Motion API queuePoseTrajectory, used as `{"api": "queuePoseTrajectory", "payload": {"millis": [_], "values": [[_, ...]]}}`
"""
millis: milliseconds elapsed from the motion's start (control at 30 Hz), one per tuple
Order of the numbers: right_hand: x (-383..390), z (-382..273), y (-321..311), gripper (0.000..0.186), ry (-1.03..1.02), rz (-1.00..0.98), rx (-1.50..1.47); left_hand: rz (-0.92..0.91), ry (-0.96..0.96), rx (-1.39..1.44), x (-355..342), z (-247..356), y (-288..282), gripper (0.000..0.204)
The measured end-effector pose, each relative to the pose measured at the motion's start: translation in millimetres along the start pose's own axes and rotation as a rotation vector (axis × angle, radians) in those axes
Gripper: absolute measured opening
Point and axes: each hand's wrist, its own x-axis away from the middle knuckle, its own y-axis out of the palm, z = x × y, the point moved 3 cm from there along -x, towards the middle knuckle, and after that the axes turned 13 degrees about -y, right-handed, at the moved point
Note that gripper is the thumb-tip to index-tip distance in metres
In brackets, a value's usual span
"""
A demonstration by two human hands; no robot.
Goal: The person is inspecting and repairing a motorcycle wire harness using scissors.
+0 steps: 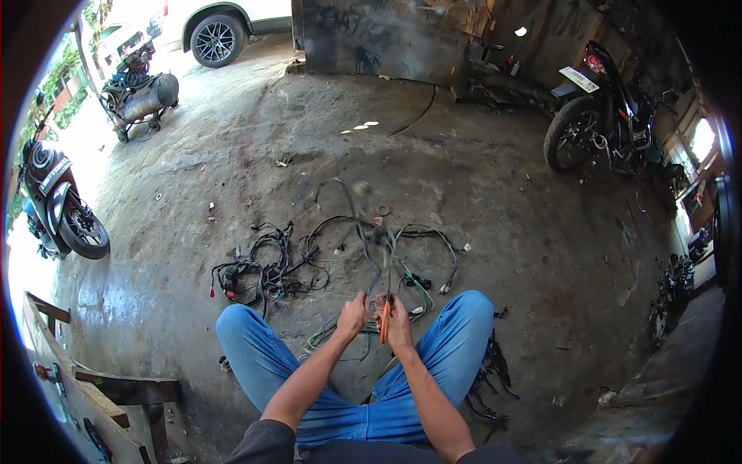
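Note:
Between my knees, my left hand (355, 312) is closed on a dark wire (369, 259), which rises in a blurred loop in front of me. My right hand (399, 326), just beside it, is closed around an orange-handled hand tool (384, 325); its jaws are too small to make out. Wires run up from my right hand too. A black wiring harness (270, 263) lies tangled on the floor to the left, with connectors on its ends. Another branch with a white connector (467, 247) curves to the right. Thin green wires (325, 334) lie below my hands.
Dark cable scraps (495, 371) lie beside my right knee. A wooden bench (100, 394) stands at the near left. Farther off are a motorcycle (66, 205) and an air compressor (143, 100) on the left, another motorcycle (576, 127) on the right, and a white car (263, 14) behind.

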Motion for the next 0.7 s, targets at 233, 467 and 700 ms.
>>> {"api": "queuePoseTrajectory", "payload": {"millis": [233,467,700], "values": [[7,9,-21,0.056,0.219,0.080,0.137,-0.535,-0.254,-0.160,-9,-48,48,0.039],[-4,24,-26,0.070,-0.018,0.159,0.291,-0.670,-0.453,0.083,26,-37,-10,0.048],[13,0,-12,0.078,0.386,0.039,-0.016,-0.723,-0.728,0.701,45,-38,-9,0.041]]}}
